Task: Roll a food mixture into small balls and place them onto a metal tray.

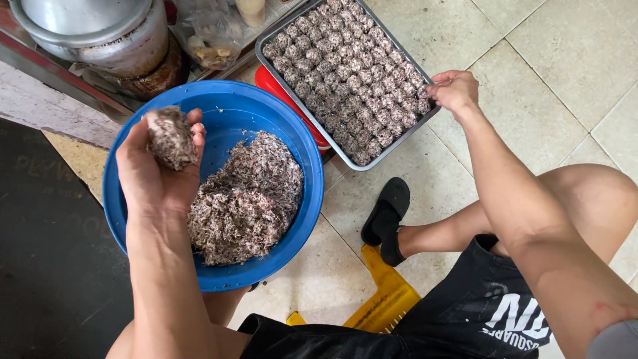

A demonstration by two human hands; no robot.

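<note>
My left hand (154, 174) is raised over a blue plastic basin (229, 106) and grips a lump of grey-brown shredded mixture (170, 137). More of that mixture (247, 199) lies heaped in the basin. My right hand (454, 90) reaches to the right edge of a metal tray (399, 139), fingers pinched together at the last row. The tray is packed with several rows of small rolled balls (345, 73) of the same mixture. Whether the right fingers hold a ball is hidden.
A red stool (274, 85) sits under the tray. Large metal pots (100, 33) and plastic bags (212, 40) stand at the top left. My foot in a black sandal (387, 216) rests on the tiled floor, beside a yellow stool (385, 299).
</note>
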